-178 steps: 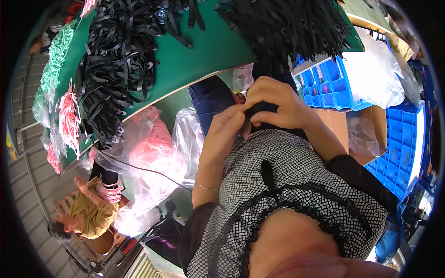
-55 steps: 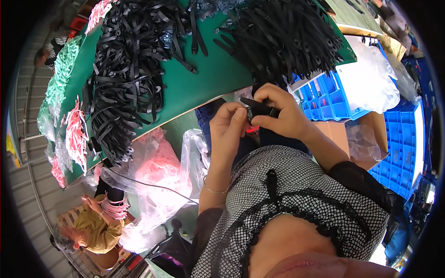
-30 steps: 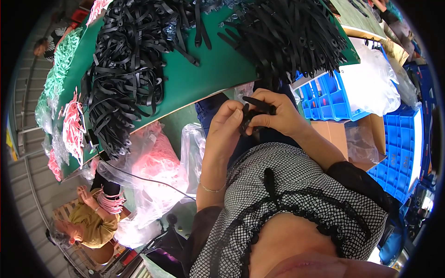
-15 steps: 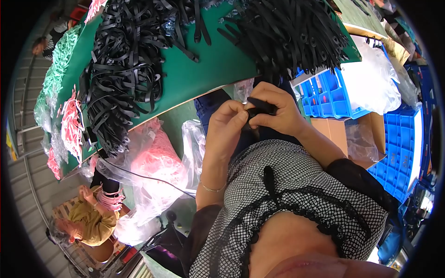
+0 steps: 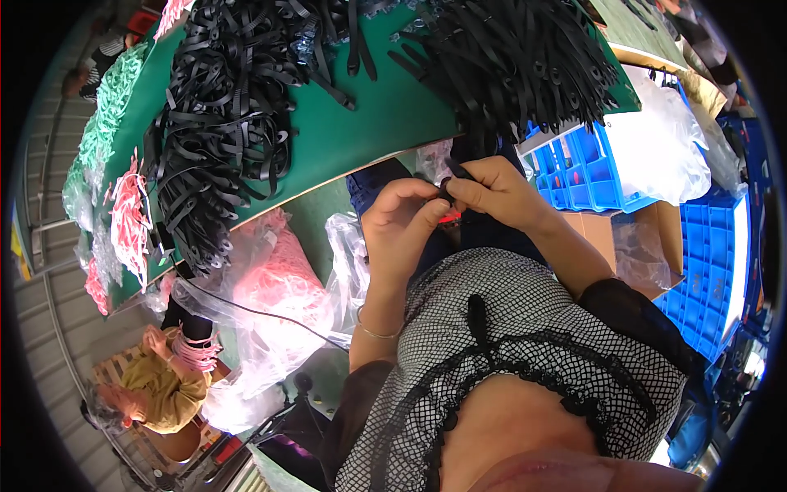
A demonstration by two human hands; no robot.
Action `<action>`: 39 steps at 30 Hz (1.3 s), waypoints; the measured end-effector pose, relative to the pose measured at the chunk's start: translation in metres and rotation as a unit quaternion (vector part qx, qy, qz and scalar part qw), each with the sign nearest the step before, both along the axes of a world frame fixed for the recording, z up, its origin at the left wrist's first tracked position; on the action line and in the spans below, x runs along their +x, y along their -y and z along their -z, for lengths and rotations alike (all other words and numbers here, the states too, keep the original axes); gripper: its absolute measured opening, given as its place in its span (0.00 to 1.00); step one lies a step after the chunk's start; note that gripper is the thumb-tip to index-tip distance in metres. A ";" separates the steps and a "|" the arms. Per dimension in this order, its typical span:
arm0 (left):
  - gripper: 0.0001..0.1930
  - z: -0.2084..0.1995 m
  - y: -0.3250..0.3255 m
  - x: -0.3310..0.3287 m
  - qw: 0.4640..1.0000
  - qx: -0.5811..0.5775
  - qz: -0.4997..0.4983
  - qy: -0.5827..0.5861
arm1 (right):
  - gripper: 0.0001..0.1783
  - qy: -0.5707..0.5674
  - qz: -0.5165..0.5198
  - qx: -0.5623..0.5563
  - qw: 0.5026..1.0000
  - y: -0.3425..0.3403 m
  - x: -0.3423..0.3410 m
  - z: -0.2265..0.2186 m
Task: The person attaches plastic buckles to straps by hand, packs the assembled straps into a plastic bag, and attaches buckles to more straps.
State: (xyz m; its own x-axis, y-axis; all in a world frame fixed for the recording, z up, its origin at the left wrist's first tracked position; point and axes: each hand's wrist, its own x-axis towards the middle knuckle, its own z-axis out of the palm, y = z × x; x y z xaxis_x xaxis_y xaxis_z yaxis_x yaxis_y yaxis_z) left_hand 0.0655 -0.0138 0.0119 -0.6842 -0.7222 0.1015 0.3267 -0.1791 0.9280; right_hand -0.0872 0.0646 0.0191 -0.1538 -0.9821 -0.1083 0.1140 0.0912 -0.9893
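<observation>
Green tabletop (image 5: 361,123) fills the upper middle, its near edge running diagonally above the lap. Large tangled heap of black straps (image 5: 221,123) on its left part; second heap (image 5: 525,66), more combed out, at right, ends overhanging the edge. Small clear pieces (image 5: 304,47) by the left heap.

Black strap (image 5: 456,169) is off the table, up in front of the lap near the table edge — right hand (image 5: 496,193) pinches it between thumb and fingers. Left hand (image 5: 403,215) curls at its end, thumb and index parted; can't tell if they grip it.

Room: green bundle (image 5: 115,98) and pink bundle (image 5: 129,217) along the table's left side, clear bag of pink material (image 5: 283,271) below the edge, thin cable (image 5: 254,312) across it. Seated co-worker (image 5: 168,394) lower left. Right side — blue crate (image 5: 574,168), white plastic bag (image 5: 660,148), open cardboard box (image 5: 592,234) beneath.
</observation>
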 end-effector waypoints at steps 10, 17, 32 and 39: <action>0.08 -0.004 0.007 0.003 0.985 0.026 0.162 0.054 | 0.12 0.121 -0.038 -0.024 0.992 -0.008 0.006 -0.001; 0.17 0.019 0.004 0.002 0.947 0.218 0.203 -0.121 | 0.13 0.355 -0.042 -0.119 0.926 -0.010 0.020 0.008; 0.13 0.000 0.013 0.006 0.982 0.098 0.148 0.069 | 0.13 -0.036 0.033 -0.119 0.992 0.000 0.002 0.003; 0.13 0.010 0.012 0.002 0.970 0.168 0.173 -0.036 | 0.12 0.105 0.063 -0.135 0.983 0.001 0.008 0.020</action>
